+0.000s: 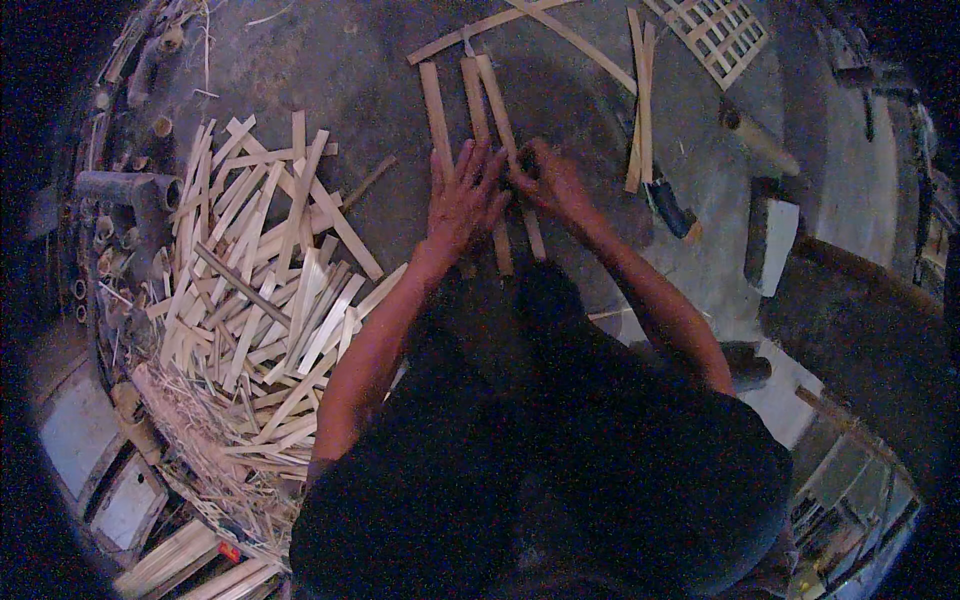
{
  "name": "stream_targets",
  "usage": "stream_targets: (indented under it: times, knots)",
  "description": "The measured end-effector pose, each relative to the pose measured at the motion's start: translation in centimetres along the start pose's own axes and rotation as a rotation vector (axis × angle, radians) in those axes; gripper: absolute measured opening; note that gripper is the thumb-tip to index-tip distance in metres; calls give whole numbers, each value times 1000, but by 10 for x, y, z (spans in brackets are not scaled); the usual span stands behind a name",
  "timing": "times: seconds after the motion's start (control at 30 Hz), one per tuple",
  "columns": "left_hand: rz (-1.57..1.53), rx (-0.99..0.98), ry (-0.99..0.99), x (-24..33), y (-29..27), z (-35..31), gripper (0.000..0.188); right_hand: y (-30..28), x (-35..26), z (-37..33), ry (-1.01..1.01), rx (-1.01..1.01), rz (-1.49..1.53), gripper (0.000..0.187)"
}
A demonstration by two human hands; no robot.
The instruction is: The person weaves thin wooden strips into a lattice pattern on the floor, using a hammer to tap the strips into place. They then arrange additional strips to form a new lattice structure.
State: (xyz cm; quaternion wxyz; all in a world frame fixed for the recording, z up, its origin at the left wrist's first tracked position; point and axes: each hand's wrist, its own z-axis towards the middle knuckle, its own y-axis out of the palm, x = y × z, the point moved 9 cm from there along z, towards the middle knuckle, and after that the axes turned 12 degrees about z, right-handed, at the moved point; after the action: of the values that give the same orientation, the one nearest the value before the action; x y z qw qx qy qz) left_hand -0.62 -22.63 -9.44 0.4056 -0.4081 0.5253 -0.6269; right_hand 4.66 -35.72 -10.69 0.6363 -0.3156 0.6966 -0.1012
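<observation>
At left, pale strips (252, 280) are heaped, the lower ones buried. Slats (436, 110) on the floor (370, 80) are partly hidden under the left hand (466, 195), spread flat; the rightmost seems touched by the curled right hand (550, 183), whose grip cannot be told. Farther right, a woven lattice (712, 40) is cut off above.

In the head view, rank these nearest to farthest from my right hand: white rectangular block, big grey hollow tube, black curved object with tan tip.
1. Black curved object with tan tip: right of the right hand.
2. White rectangular block: farther right.
3. Big grey hollow tube: far left.
</observation>
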Motion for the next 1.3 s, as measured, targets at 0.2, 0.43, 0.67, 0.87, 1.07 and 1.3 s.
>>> stream_targets:
  times: [0.2, 0.43, 0.67, 0.87, 1.07, 1.3]
  knots:
    - [2, -54, 22, 3, -4, 3, 56, -1, 9, -6, 140, -30, 68, 32]
    - [71, 82, 44, 5, 6, 3, 54, -2, 17, -13, 83, 6, 195, 31]
    - [-10, 72, 26, 0, 6, 2, 53, -73, -2, 24, -50, 194, -135, 30]
    - [-42, 79, 13, 7, -10, 4, 50, -142, 23, 107, -304, 383, -760, 40]
    - [46, 19, 136, 18, -1, 3, 57, -141, 10, 140, -253, 281, -833, 38]
    - [39, -82, 113, 15, 14, -2, 59, -155, 2, 124, -81, 234, -134, 29]
